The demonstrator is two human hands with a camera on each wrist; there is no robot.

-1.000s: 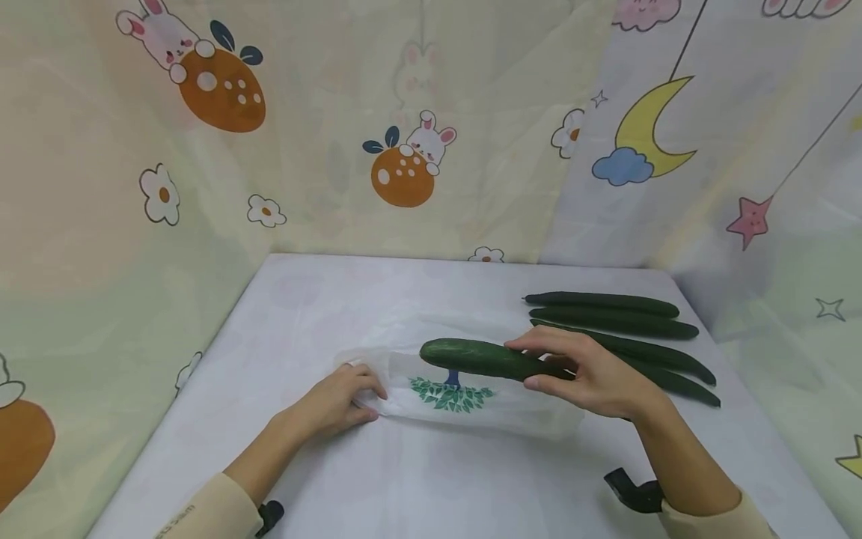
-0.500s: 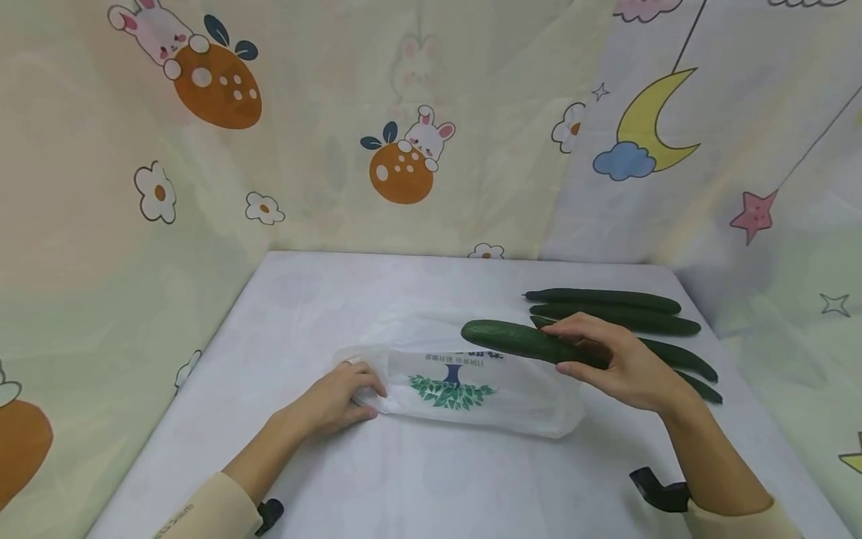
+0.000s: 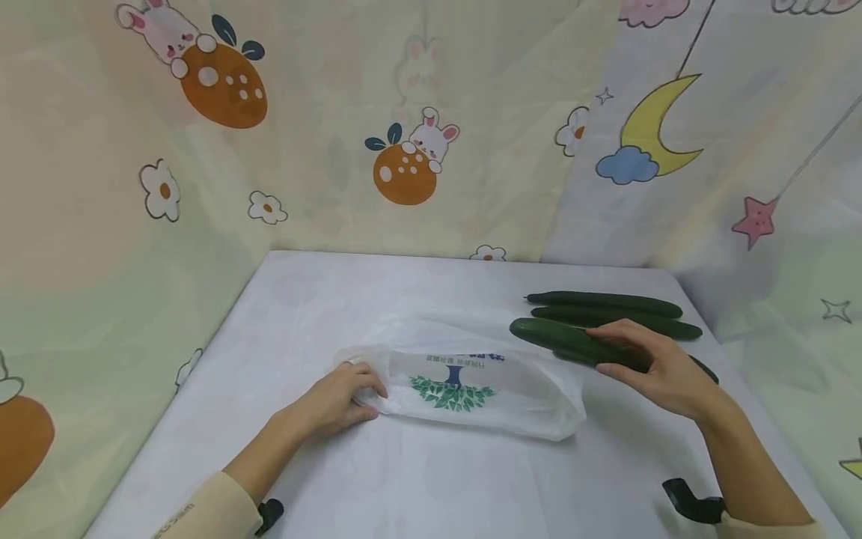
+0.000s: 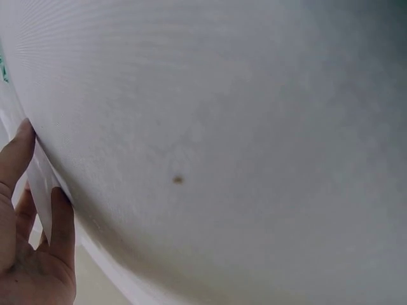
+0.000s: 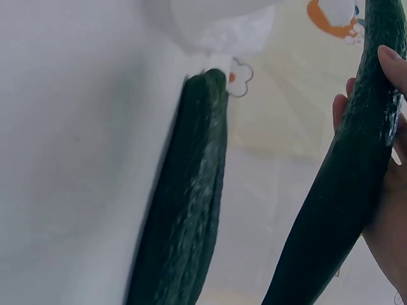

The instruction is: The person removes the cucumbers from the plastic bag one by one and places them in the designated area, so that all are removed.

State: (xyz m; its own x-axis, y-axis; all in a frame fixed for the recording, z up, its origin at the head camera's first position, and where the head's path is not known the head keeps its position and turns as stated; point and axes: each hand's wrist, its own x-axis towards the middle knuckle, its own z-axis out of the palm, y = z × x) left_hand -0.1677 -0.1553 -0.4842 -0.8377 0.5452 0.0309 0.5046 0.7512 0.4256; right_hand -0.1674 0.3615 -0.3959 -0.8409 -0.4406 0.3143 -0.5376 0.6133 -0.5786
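Observation:
My right hand (image 3: 663, 367) holds a dark green cucumber (image 3: 548, 334), its rounded end pointing left. This held cucumber (image 5: 334, 197) is apart from the lying cucumbers (image 5: 184, 190) in the right wrist view. Two cucumbers (image 3: 606, 301) lie side by side at the table's right rear. Part of another cucumber (image 3: 704, 369) shows behind my hand, the rest covered. A white plastic bag (image 3: 532, 400) with a green tree print lies flat in the middle. My left hand (image 3: 337, 400) pinches the bag's left end; its plastic (image 4: 41, 184) runs between thumb and fingers in the left wrist view.
The table (image 3: 404, 486) has a white cover. Patterned cloth walls (image 3: 303, 150) stand behind it and at both sides. Black wrist mounts (image 3: 694, 503) stick out from both sleeves.
My right hand has carried the cucumber rightward from above the bag to over the lying cucumbers. More of the bag's print now shows. My left hand stays where it was.

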